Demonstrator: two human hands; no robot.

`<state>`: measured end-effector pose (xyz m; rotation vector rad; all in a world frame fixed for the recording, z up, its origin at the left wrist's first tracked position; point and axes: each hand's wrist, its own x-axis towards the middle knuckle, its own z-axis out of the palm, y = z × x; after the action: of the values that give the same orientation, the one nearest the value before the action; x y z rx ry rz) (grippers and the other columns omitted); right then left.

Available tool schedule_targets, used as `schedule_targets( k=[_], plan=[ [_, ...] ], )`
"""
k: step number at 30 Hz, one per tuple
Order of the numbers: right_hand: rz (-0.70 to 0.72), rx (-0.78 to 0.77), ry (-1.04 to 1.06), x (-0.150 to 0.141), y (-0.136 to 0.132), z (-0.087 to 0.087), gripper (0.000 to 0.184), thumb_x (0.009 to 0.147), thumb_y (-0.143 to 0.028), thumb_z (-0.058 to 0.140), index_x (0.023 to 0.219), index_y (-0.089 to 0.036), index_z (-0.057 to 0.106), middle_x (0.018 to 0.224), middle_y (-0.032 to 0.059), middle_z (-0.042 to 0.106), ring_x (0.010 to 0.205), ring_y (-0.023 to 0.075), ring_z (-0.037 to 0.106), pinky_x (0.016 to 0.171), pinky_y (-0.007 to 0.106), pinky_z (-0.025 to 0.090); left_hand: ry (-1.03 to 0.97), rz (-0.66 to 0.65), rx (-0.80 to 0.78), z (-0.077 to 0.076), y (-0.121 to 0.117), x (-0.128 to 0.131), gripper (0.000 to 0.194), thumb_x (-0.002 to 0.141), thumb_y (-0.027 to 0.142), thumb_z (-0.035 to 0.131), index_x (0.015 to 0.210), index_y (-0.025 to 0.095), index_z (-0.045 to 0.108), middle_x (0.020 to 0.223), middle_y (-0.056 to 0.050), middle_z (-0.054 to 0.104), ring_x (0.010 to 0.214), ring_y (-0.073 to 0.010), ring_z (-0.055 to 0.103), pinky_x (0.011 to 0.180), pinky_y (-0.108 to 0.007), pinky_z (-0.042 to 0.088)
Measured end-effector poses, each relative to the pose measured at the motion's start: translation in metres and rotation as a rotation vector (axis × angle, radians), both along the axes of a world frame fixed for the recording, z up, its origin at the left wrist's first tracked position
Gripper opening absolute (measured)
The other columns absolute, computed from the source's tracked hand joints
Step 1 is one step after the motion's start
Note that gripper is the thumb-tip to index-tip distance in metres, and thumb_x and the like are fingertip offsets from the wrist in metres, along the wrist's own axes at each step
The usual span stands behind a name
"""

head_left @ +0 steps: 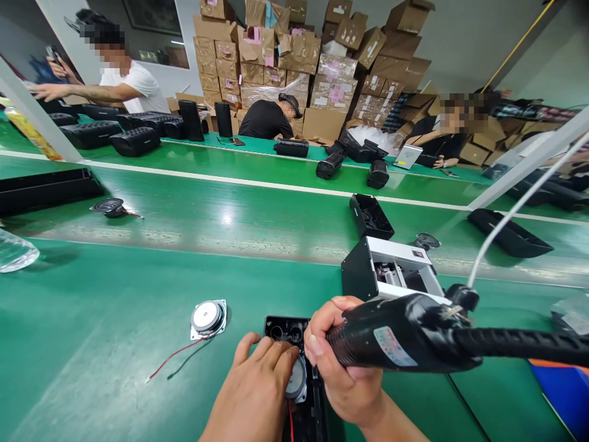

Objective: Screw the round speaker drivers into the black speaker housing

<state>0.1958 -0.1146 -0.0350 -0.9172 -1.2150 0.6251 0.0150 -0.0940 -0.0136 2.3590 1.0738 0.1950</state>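
My right hand is wrapped round a black electric screwdriver, which lies nearly level with its cable running off to the right. Its tip is hidden behind my hands. Below is an open black speaker housing with a round speaker driver inside and a red wire. My left hand presses on the driver, fingers bent close together near my right hand; whatever the fingertips touch is partly hidden. To the left, another speaker driver lies magnet up on the green mat, its red and black wires loose.
A black and silver screw-feeder box stands just beyond my right hand. Farther off are a black open housing, two loose drivers and a long black case. Co-workers sit across the green belt.
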Motion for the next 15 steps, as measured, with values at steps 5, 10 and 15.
schedule_targets(
  k=[5,10,15],
  plan=[
    [0.011,-0.015,0.016,0.002,0.002,0.004,0.043,0.111,-0.029,0.072,0.147,-0.036,0.050,0.093,-0.0008,0.062,0.066,0.0202,0.058,0.058,0.035,0.053,0.009,0.000,-0.004,0.002,0.000,0.001,0.070,0.079,0.000,0.063,0.142,0.026,0.072,0.132,-0.006,0.080,0.122,-0.0308,0.070,0.123,-0.055,0.040],
    [0.031,0.004,0.015,-0.002,0.005,0.009,0.037,0.110,-0.026,0.070,0.142,-0.031,0.051,0.088,-0.0014,0.062,0.065,0.0197,0.057,0.058,0.034,0.052,0.003,-0.010,0.013,-0.001,0.000,0.001,0.053,0.091,0.007,0.063,0.138,0.027,0.074,0.127,-0.006,0.081,0.116,-0.0313,0.071,0.119,-0.056,0.043],
    [0.048,0.043,0.005,-0.008,0.011,0.022,0.029,0.107,-0.025,0.071,0.131,-0.028,0.056,0.081,-0.0034,0.061,0.064,0.0182,0.056,0.059,0.031,0.050,0.045,-0.011,0.068,-0.003,0.001,0.002,0.053,0.093,0.007,0.060,0.139,0.027,0.075,0.117,-0.008,0.081,0.115,-0.0323,0.071,0.118,-0.057,0.044]
  ],
)
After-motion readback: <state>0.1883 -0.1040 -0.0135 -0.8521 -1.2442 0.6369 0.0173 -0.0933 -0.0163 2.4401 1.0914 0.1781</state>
